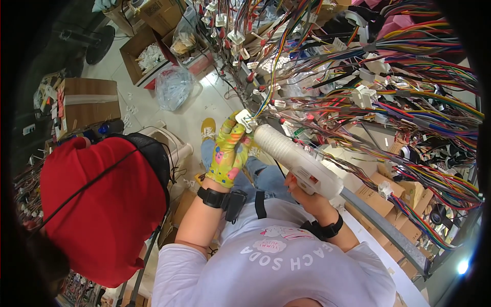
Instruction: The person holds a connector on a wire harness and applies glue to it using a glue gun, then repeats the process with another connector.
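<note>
My left hand (229,151), in a yellow-green patterned glove, is closed around a white plastic connector (246,121). Coloured wires (266,101) run up from that connector into the hanging bundles. Bare-skinned, my right hand (306,196) grips a white hair-dryer-like blower (312,169) from below. Its ribbed nozzle (273,139) points up and left, with the tip close beside the connector and my gloved fingers. Part of the right hand's grip is hidden behind the blower's body.
Dense wire harnesses (409,94) with white connectors hang across the right and top. A metal rail (381,227) crosses at the lower right, near cardboard boxes (373,194). Close on my left is a person in a red top (102,204). Cartons (91,105) and a clear plastic bag (174,87) lie beyond.
</note>
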Motion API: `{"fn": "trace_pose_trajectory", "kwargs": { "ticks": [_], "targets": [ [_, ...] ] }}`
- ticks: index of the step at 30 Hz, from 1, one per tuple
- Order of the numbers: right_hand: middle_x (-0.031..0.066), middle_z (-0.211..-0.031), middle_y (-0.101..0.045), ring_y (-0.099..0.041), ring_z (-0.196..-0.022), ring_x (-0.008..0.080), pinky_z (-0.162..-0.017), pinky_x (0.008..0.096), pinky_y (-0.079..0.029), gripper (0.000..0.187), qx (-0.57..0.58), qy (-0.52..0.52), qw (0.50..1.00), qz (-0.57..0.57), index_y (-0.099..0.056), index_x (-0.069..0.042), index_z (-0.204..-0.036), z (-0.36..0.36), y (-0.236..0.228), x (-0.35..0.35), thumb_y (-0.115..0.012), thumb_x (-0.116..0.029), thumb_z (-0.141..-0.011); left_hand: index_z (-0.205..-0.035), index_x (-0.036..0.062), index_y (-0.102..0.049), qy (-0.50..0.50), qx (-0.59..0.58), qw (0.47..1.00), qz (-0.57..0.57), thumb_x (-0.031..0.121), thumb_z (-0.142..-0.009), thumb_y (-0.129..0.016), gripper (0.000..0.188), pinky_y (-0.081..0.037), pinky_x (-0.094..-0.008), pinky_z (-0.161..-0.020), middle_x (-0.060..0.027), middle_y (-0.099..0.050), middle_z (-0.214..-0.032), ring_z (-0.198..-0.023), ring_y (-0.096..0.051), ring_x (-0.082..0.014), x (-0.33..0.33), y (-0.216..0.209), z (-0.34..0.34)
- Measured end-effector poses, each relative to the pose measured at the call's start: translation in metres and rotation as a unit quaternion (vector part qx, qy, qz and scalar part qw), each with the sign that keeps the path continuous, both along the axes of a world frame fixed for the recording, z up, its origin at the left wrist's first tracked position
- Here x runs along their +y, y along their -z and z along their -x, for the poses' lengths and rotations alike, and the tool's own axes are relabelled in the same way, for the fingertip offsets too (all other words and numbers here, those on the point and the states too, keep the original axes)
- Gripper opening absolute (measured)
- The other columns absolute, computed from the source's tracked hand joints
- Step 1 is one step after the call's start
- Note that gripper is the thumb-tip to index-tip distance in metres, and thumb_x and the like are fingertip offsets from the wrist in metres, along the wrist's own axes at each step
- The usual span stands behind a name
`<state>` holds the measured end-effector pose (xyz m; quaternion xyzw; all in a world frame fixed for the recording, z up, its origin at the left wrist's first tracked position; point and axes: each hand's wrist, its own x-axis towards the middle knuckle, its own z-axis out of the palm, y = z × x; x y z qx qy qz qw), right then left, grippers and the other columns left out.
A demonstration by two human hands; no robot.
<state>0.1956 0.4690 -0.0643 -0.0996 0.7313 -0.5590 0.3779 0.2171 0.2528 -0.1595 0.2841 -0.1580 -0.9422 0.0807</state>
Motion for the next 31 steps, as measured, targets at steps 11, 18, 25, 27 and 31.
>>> {"fn": "trace_pose_trajectory", "kwargs": {
  "ticks": [11,18,25,27,31],
  "targets": [
    [0.0024,-0.082,-0.057,-0.053,-0.074,0.0105,-0.067,0.0254,-0.047,0.016,-0.001,0.020,1.000,-0.010,-0.056,-0.005,-0.099,-0.001,-0.001,-0.003,-0.058,-0.006,-0.083,-0.115,0.0125,-0.056,0.034,0.004,0.999,0.042,0.012,-0.090,-0.061,0.025,-0.043,-0.0205,-0.067,0.0024,-0.059,-0.103,-0.085,-0.054,-0.0063,0.001,-0.012,0.000],
    [0.0021,-0.081,-0.056,-0.053,-0.073,0.0105,-0.065,0.0254,-0.046,0.013,0.009,0.005,1.000,-0.026,-0.056,-0.005,-0.096,0.000,-0.001,-0.001,-0.057,-0.006,-0.083,-0.114,0.0132,-0.057,0.019,-0.005,1.000,0.010,0.012,-0.090,-0.062,0.025,-0.043,-0.0201,-0.069,0.0035,-0.058,-0.105,-0.090,-0.054,-0.0062,0.001,-0.019,0.004],
    [0.0044,-0.085,-0.060,-0.057,-0.079,0.0143,-0.071,0.0267,-0.046,0.018,0.002,0.014,0.999,-0.032,-0.061,-0.003,-0.100,0.002,-0.001,-0.001,-0.060,-0.002,-0.082,-0.115,0.0135,-0.057,0.031,0.009,0.999,0.021,0.012,-0.090,-0.061,0.025,-0.043,-0.0210,-0.071,0.0027,-0.059,-0.107,-0.093,-0.054,-0.0070,0.001,-0.012,0.002],
    [0.0026,-0.081,-0.056,-0.053,-0.074,0.0105,-0.066,0.0253,-0.046,0.012,-0.001,-0.001,1.000,-0.009,-0.056,-0.004,-0.095,0.001,-0.001,0.000,-0.055,-0.004,-0.084,-0.115,0.0136,-0.057,0.013,0.023,1.000,0.000,0.012,-0.090,-0.061,0.026,-0.043,-0.0217,-0.071,0.0024,-0.059,-0.108,-0.093,-0.054,-0.0074,0.002,-0.009,0.002],
    [0.0031,-0.081,-0.056,-0.053,-0.075,0.0108,-0.066,0.0256,-0.046,0.011,0.003,-0.001,1.000,-0.012,-0.057,-0.004,-0.095,0.002,-0.001,0.000,-0.056,-0.005,-0.084,-0.116,0.0137,-0.057,0.019,0.017,1.000,-0.001,0.012,-0.089,-0.062,0.027,-0.045,-0.0233,-0.074,0.0013,-0.059,-0.111,-0.095,-0.055,-0.0084,0.000,-0.007,-0.001]
  ]
}}
